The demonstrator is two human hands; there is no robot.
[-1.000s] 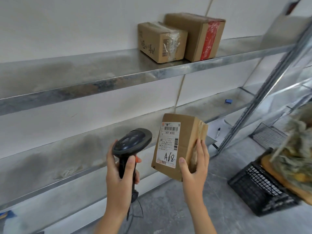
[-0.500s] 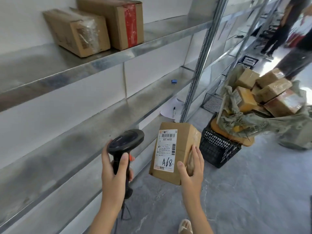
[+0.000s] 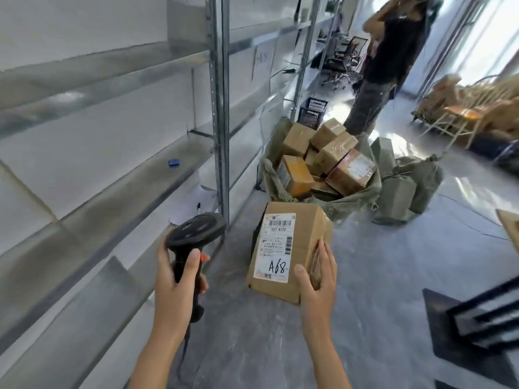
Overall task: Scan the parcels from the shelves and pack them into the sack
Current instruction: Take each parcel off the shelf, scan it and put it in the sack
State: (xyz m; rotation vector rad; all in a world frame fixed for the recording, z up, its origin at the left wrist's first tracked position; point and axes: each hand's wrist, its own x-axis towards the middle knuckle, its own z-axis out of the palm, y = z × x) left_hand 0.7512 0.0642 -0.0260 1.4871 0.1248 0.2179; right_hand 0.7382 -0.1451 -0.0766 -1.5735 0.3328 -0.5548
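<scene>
Grey polished floor (image 3: 379, 276) underfoot, metal shelves (image 3: 118, 175) along the left, white wall panels behind. On one shelf, near its front edge: small blue object (image 3: 174, 163). Lower down, by the upright post (image 3: 220, 108): white paper with a pen (image 3: 198, 206) on it.

Left hand (image 3: 175, 284): wrapped round the handle of a black barcode scanner (image 3: 193, 242), thumb up along the grip, scanner head tilted up and to the right, cable hanging below the hand.

Right hand (image 3: 317, 279): grasping a brown cardboard parcel (image 3: 289, 248) at its lower right corner, thumb on the front face, fingers (image 3: 327, 265) curled over the taped right side. Parcel held in the air, slightly tilted, white shipping label (image 3: 276, 245) facing the camera, printed "507 N705", handwritten "A68". Scanner and parcel side by side, apart.

Beyond the parcel, on the floor beside the shelf post: open greenish sack (image 3: 356, 195), mouth rolled wide, heaped with brown cardboard boxes (image 3: 323, 161). Just to its right: filled, tied sacks (image 3: 404, 181) of the same cloth. Behind: black plastic crate (image 3: 313, 112). Further back: standing person (image 3: 384, 66) in dark clothes, office chairs, wooden chairs (image 3: 471, 108) at the far right. Lower right corner: dark slatted object (image 3: 483, 324), partly cut off.
</scene>
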